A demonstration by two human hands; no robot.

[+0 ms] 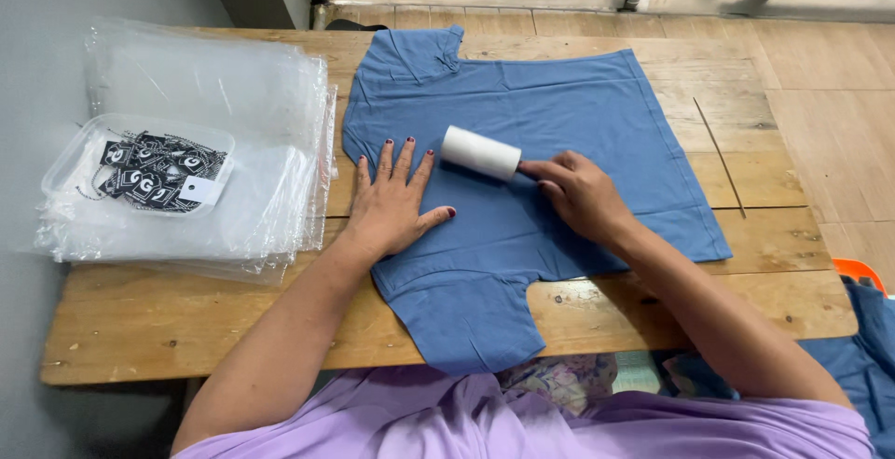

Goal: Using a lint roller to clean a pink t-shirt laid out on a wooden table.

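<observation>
Right hand [580, 193] closed around handle of white lint roller [480, 152], roller resting on blue T-shirt [559, 114]. Left hand [393, 205] open, fingers spread, pressed flat on shirt beside roller. Shirt spread on wooden table [186, 319]; stacked clear bags [242, 105] and tag container [140, 165] at left.

wooden table [186, 319] | blue shirt [559, 114] | clear bags [233, 105] | thin stick [719, 156]

Single head-worn view, looking steeply down and forward over wooden table [186, 328] from wearer's seat. Close range: own forearms enter from bottom edge, table fills most of frame, floor strip beyond far edge. No second view.
</observation>
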